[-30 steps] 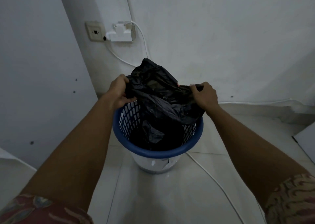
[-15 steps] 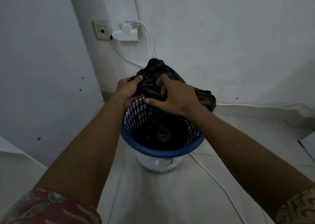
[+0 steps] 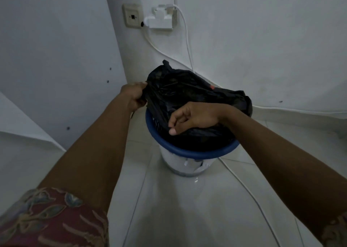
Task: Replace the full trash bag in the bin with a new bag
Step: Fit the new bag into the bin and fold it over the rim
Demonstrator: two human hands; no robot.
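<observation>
text: none legible | labels: none | numbers: none

Black trash bag (image 3: 187, 89), blue-rimmed white bin (image 3: 187, 151), red floral sleeve (image 3: 52, 218), white plug (image 3: 161, 21)

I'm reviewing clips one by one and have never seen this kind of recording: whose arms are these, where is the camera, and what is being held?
There is no machine here. A person wears one wide-angle camera on the head, looking down at their own bare arms. The left hand grips the edge of the black trash bag, which sits in a blue-rimmed bin on a tiled floor. The right hand is at the bag's near side, fingers curled; whether it pinches the plastic is unclear. A white cable hangs from a wall plug.
</observation>
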